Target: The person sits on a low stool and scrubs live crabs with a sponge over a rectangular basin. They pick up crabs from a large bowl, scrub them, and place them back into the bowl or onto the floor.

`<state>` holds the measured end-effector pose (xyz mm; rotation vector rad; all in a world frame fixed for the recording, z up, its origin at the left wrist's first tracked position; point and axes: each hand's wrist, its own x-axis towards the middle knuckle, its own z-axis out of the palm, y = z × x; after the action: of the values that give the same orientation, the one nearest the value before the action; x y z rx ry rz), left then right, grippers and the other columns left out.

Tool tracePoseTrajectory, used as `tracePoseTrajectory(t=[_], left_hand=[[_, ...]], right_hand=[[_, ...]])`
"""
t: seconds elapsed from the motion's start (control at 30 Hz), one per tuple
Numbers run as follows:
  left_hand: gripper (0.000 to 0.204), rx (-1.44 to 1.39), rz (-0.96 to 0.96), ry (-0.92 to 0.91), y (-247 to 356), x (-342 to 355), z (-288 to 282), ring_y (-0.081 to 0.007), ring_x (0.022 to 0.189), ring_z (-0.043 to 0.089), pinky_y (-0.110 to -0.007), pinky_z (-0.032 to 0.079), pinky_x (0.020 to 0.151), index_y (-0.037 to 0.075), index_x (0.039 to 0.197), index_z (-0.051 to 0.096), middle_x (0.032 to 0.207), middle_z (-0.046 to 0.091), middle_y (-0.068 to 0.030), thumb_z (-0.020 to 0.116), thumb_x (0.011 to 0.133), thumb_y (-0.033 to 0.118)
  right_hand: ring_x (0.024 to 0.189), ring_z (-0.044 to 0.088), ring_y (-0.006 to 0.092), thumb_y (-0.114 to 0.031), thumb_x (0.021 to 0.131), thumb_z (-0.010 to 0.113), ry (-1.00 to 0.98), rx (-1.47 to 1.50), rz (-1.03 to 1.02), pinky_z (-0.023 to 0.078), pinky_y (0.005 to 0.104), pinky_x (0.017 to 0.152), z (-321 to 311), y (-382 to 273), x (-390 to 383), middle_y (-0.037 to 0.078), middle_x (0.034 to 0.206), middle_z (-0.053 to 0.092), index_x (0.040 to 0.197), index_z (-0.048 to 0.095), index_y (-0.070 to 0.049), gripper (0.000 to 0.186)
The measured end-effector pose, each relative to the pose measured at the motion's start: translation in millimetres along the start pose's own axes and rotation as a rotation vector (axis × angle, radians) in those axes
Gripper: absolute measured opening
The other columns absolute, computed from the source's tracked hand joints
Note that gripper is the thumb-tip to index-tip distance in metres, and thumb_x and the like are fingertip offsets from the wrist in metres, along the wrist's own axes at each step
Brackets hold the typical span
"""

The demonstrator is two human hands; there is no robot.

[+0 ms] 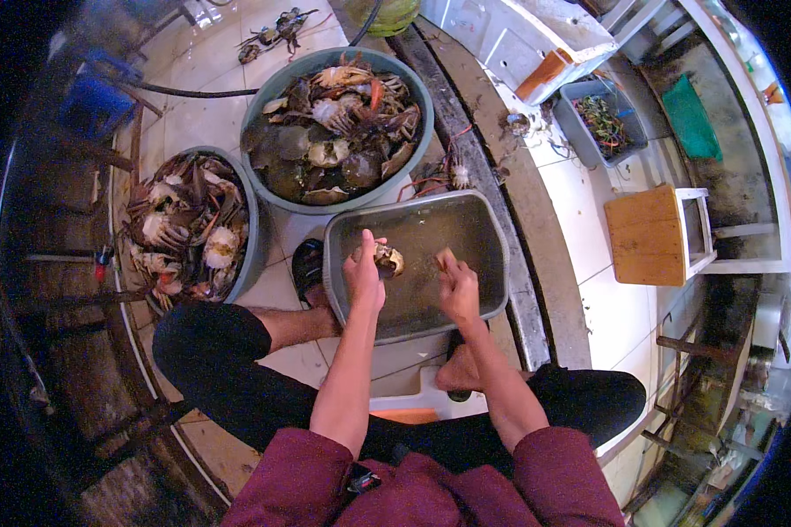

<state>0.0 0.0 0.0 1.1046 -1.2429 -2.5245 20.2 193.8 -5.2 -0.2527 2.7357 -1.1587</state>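
My left hand [365,277] is closed around a piece of crab [389,260], pale and brownish, above the left half of a grey rectangular tub [330,263]. Murky brown water fills the tub. My right hand [460,290] is over the tub's right half, its fingers closed on a small tan block [446,258] that looks like a brush's wooden back; its underside is hidden. A gap of water lies between my two hands. Beyond the tub stands a large round basin [250,167] holding crabs and water.
To the left, another round basin [253,237] is heaped with crabs. Loose crabs [277,33] lie on the tiles at the far left. A grey crate [569,123] of coloured strings, a wooden stool [646,237] and a white foam box [501,39] stand right. A dark hose [193,92] crosses the floor.
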Motion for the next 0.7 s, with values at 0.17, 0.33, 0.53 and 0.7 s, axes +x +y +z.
tracePoseTrajectory(t=[0.17,0.33,0.53,0.7], left_hand=[[0.042,-0.066,-0.136,0.063,4.7,-9.9,-6.2,-0.0157,0.068,0.061,-0.034,0.052,0.061,0.006,0.09,0.063,0.077,0.062,-0.0025,0.062,0.088,0.048],[0.043,-0.106,-0.121,0.037,-10.2,9.1,-14.6,-0.0161,0.071,0.061,-0.034,0.052,0.062,0.007,0.092,0.063,0.082,0.062,-0.0028,0.062,0.087,0.049],[0.039,-0.163,-0.143,0.095,-14.2,-0.1,-8.2,-0.015,0.072,0.061,-0.032,0.051,0.064,0.007,0.089,0.065,0.085,0.063,-0.002,0.065,0.087,0.046],[0.036,-0.246,-0.19,0.126,-18.4,8.2,-4.0,-0.0172,0.076,0.06,-0.035,0.052,0.068,0.009,0.094,0.064,0.086,0.062,-0.0015,0.061,0.09,0.045]], right_hand=[[0.09,0.063,0.0421,-0.006,0.083,0.06,0.056,-0.044,0.193,0.051,0.0408,0.078,20.1,62.3,-14.3,0.023,0.095,0.066,0.115,0.063,-0.006,0.033],[0.102,0.064,0.0341,-0.008,0.083,0.062,-0.174,0.058,0.222,0.049,0.0378,0.09,18.4,54.3,-5.4,0.024,0.105,0.065,0.119,0.062,-0.005,0.036],[0.108,0.059,0.0358,-0.006,0.084,0.062,0.156,0.327,-0.053,0.045,0.0378,0.094,16.1,-60.1,12.8,0.023,0.117,0.061,0.125,0.058,-0.004,0.041],[0.097,0.057,0.0393,-0.005,0.083,0.063,0.247,0.127,-0.226,0.047,0.0413,0.085,28.9,-77.3,-10.9,0.021,0.11,0.059,0.124,0.058,-0.005,0.042]])
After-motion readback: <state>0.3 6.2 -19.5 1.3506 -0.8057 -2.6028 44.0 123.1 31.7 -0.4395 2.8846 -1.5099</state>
